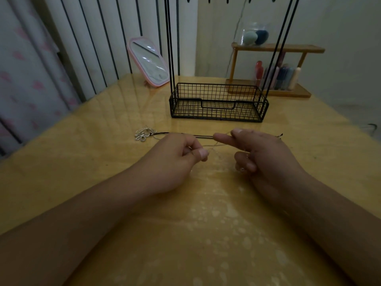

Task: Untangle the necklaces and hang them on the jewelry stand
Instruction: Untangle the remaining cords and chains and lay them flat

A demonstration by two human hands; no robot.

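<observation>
Thin chain (214, 144) between left hand (177, 157) and right hand (261, 153) grips

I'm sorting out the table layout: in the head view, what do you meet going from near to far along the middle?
Left hand pinching a thin chain → black cord necklace lying on the table → black wire basket of the jewelry stand → wooden shelf at the back.

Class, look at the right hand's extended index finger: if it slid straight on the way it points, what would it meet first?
The right hand points leftward, so it would probably first meet the left hand, whose fingers pinch the thin chain. Depth is unclear.
</observation>
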